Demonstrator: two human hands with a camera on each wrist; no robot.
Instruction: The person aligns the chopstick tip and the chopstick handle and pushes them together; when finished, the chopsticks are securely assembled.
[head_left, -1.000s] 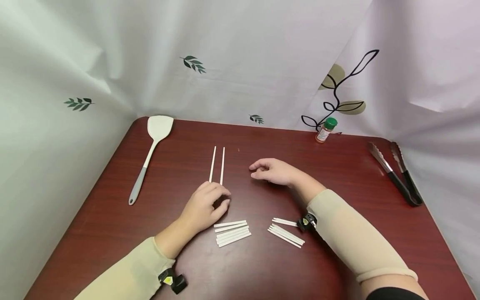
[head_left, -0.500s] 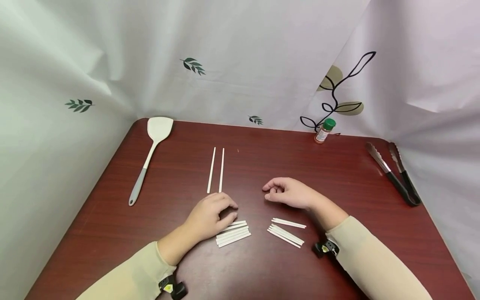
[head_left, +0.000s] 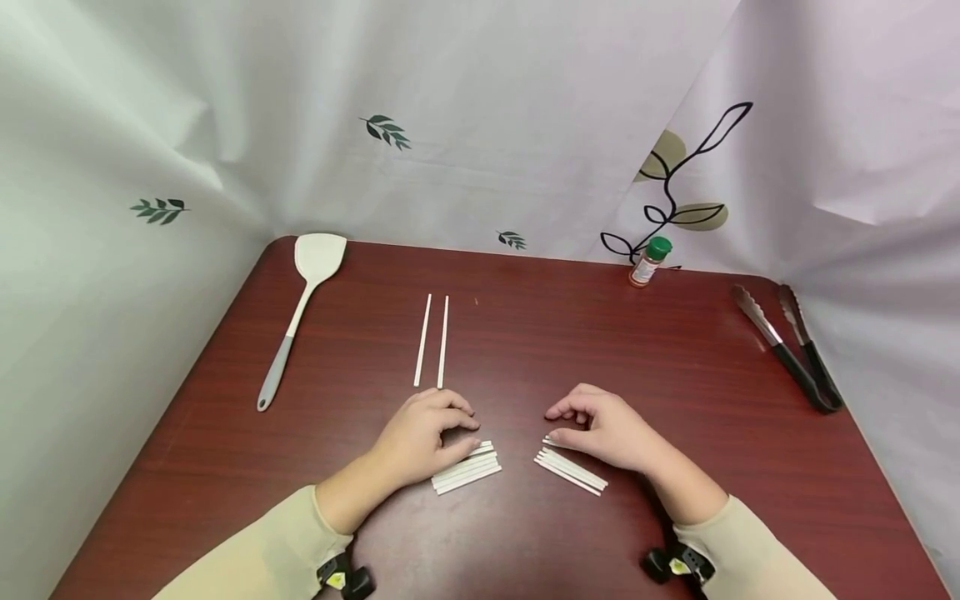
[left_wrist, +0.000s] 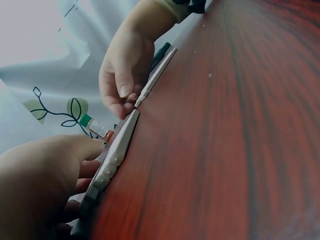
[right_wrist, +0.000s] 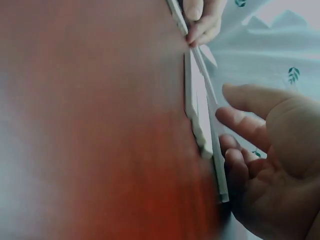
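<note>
In the head view my left hand lies over the far edge of a bundle of short white sticks, fingers loosely bent. The left wrist view shows that hand beside the sticks, with no stick between its thumb and fingers. Across from it, my right hand hovers at the far side of a second bundle of white sticks. Its thumb covers part of the rear sticks. In the right wrist view the fingers are spread just beside the sticks. Contact cannot be told.
Two long white sticks, a left one and a right one, lie parallel beyond my left hand. A white spatula lies at the left, a green-capped spice bottle stands at the back, and tongs lie at the right.
My left hand has drawn back from the two long sticks towards the left bundle. My right hand has come nearer, from the table's middle to the right bundle.
</note>
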